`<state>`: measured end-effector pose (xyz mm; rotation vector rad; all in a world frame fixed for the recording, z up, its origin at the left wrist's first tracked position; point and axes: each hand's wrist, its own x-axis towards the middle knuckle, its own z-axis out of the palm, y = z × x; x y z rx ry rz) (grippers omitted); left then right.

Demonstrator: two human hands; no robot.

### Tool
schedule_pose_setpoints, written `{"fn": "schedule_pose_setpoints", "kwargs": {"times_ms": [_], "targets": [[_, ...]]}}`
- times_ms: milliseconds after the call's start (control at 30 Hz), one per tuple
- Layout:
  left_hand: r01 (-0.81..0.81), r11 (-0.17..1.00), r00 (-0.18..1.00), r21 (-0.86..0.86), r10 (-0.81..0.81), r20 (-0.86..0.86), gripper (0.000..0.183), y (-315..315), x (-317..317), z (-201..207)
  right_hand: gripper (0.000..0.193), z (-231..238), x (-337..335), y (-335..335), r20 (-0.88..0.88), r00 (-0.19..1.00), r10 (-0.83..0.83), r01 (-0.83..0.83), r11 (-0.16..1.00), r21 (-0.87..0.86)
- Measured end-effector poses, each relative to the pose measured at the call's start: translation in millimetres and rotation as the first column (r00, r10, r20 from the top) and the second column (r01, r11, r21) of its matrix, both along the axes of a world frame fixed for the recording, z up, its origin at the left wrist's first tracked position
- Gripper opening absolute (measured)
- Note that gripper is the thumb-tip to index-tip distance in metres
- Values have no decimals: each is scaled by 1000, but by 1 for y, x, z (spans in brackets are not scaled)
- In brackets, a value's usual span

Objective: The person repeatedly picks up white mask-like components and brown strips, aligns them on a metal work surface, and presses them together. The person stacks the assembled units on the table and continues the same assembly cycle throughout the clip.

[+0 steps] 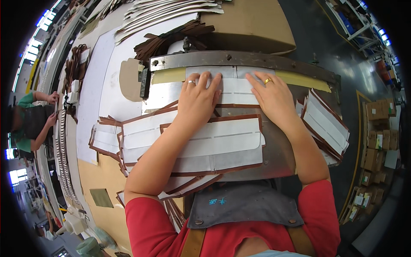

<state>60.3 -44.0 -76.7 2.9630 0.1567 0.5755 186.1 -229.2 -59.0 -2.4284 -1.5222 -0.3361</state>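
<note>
My left hand (198, 98) and my right hand (273, 97) lie flat, fingers stretched out, on a white and grey panel (237, 87) with a brown edge. The panel's far end reaches up to a metal bar (252, 61) that crosses the metal work plate (280, 150). Yellow strips (169, 76) show beside the panel, below the bar. Nearer to me, under my left forearm, rests a loose pile of similar brown-edged panels (227, 143). Another pile of brown-edged panels (327, 122) leans at the right, beside my right forearm.
Brown strips (171, 38) lie in a bundle behind the bar, next to a large cardboard box (248, 25). Stacked white strips (167, 15) are at the far left. A co-worker in green (32, 120) handles things at a long table. Cartons (376, 141) stand at the right.
</note>
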Motion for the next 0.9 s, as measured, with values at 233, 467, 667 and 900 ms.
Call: {"fn": "schedule_pose_setpoints", "kwargs": {"times_ms": [233, 467, 667, 900], "targets": [[-31, 999, 999, 29, 31, -7, 35, -3, -2, 1, 34, 0, 0, 2, 52, 998, 19, -18, 999, -30], [-2, 999, 1000, -38, 3, 31, 35, -1, -4, 1, 29, 9, 13, 16, -122, 986, 117, -106, 990, 93], [23, 996, 999, -87, -25, -24, 39, 2, -5, 2, 29, -14, 20, 77, -264, 909, 324, -258, 932, 256], [-64, 990, 996, -126, 72, 54, 42, 22, 0, 0, 28, -15, 3, 87, -95, 950, 297, -275, 942, 192]]}}
